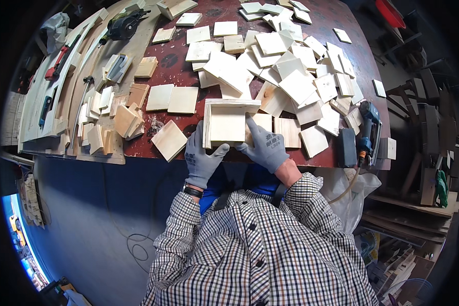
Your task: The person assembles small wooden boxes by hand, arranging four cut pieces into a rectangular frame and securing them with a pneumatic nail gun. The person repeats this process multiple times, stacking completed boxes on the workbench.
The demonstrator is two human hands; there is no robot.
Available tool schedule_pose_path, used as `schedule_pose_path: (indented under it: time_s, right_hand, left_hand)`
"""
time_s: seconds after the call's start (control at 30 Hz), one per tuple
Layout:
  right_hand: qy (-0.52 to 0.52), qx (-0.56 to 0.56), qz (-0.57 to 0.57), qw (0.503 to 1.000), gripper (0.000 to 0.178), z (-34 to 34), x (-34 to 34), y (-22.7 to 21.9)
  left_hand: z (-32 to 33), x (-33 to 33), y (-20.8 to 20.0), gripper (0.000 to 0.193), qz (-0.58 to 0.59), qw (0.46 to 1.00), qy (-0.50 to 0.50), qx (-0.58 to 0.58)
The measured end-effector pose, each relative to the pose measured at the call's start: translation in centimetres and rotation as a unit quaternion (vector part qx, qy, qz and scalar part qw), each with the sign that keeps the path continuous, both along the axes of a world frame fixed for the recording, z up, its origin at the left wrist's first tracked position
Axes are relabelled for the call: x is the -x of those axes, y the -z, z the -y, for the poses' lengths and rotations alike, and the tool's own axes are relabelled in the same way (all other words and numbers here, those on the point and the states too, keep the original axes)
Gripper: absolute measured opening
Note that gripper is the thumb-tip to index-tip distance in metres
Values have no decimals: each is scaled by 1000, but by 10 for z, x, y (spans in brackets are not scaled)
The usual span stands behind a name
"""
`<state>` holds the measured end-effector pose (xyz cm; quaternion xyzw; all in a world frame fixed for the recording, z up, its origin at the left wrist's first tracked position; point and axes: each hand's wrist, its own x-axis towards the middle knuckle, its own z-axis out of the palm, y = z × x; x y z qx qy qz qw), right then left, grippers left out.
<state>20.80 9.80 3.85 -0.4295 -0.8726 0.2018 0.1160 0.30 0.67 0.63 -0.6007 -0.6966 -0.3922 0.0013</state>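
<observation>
A partly built wooden box of plywood pieces is between my hands at the front edge of the red table. Its left and far walls stand up around a pale flat panel. My left hand, in a grey glove, is closed around the box's near left corner. At the right side my right hand, gloved in the same grey, grips the box, its index finger stretched along that side. Many loose square wooden panels lie heaped just beyond and to the right.
A blue nail gun with a hose lies at the table's right front corner. Wood blocks stand on the left among long boards. A circular saw sits at the far left. Clear plastic sheeting hangs below the right edge.
</observation>
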Motion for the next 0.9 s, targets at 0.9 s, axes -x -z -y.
schedule_pose_path:
  time_s: [0.9]
  right_hand:
    - [-1, -19, -30, 999, 81, 7, -9, -6]
  left_hand:
    - [-2, -2, 2, 72, 11, 1000, -19, -18]
